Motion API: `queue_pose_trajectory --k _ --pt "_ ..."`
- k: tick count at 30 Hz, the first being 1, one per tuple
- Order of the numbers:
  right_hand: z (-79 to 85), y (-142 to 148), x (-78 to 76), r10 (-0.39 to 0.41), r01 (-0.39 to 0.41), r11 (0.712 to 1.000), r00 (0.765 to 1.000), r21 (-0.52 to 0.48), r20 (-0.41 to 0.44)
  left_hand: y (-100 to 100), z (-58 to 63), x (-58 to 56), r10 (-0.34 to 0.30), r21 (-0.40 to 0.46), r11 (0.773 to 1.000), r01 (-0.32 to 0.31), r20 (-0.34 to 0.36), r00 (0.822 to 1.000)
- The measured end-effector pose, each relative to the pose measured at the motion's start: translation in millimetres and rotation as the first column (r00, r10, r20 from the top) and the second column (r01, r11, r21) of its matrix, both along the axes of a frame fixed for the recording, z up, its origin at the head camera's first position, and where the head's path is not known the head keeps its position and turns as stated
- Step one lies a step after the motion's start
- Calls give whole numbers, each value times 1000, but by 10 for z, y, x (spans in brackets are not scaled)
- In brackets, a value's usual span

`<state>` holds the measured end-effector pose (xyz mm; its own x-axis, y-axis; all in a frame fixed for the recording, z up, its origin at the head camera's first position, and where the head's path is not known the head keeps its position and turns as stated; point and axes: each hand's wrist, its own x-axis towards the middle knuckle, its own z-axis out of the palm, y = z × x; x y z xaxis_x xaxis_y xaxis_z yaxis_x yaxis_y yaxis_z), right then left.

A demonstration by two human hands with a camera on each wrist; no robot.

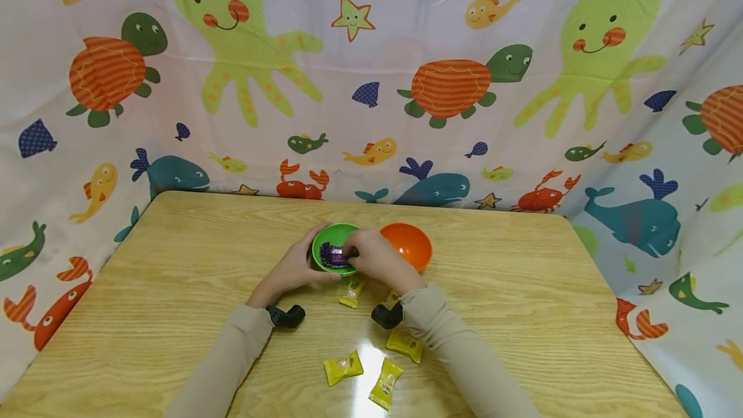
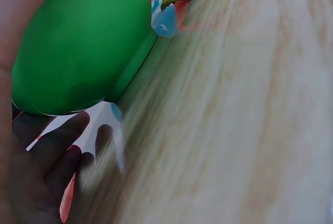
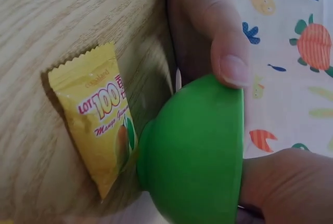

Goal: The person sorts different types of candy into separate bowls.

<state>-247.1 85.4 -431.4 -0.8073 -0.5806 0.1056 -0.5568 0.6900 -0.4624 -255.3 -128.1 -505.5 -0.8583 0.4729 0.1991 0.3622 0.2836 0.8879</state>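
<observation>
My left hand point(image 1: 298, 263) grips a green bowl point(image 3: 197, 151) from its left, thumb along the near rim and fingers spread round the outside. Inside the bowl lie purple-wrapped candies point(image 1: 332, 255). Over the bowl's right rim reaches my right hand point(image 1: 377, 257), its curled fingers pinching the right end of one purple candy; the fingertips are partly hidden. Just in front of the bowl's foot, a yellow mango gummy packet point(image 3: 99, 120) lies on the table. In the left wrist view the bowl's smooth outer wall point(image 2: 88, 37) fills the upper left.
An orange bowl point(image 1: 413, 245) stands right of the green one, partly behind my right hand. Several more yellow packets lie on the wooden table point(image 1: 499, 289) nearer me, among them one point(image 1: 344, 367) at the front. A printed curtain point(image 1: 371, 57) hangs behind and beside the table.
</observation>
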Motion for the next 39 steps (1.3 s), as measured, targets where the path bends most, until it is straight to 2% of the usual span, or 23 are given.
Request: queue_pose_trajectory --k 7,18,27,32,39 --pt "35 -44 12 -1 1 999 1000 52 3 -7 -4 6 0 2 1000 0 8 1000" --pt "147 -7 50 2 -2 1000 1000 6 28 -4 -13 -5 -5 15 1000 4 1 1000" --pt "334 96 199 32 -28 987 999 -160 23 -6 -27 -17 -4 13 1000 5 -16 1000" --pt "405 189 310 46 -54 970 998 -237 -39 0 -21 -17 0 10 1000 0 -15 1000" --pt "420 370 472 -3 -42 942 991 -332 -133 12 -1 -1 2 2 1000 -2 -4 1000"
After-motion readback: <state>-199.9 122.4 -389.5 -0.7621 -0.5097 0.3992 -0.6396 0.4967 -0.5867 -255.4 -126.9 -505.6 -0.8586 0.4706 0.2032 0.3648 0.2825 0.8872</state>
